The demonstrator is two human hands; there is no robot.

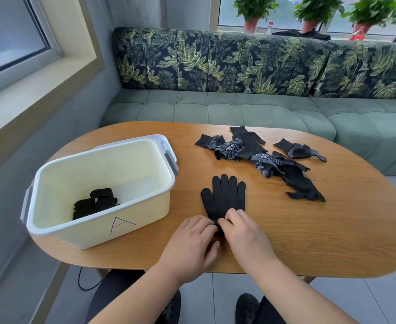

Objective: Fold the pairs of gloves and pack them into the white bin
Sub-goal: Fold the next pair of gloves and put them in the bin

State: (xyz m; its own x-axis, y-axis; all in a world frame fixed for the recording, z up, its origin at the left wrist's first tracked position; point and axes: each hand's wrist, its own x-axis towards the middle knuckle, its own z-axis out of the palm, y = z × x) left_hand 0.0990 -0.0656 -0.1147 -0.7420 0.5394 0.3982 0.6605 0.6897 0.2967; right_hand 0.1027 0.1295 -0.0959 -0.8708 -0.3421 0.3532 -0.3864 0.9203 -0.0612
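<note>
Right of the white bin point(126, 220), I see left hand point(192, 244) and right hand point(243, 232) pinching one flat glove point(225, 197) by its cuff, near the table point(309, 230) edge.

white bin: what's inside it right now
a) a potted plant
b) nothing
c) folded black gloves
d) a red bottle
C: folded black gloves lie on the floor of the white bin, toward its near-left end.

bare forearms point(145, 300), black trousers point(108, 291), black perforated clogs point(247, 307)
</note>
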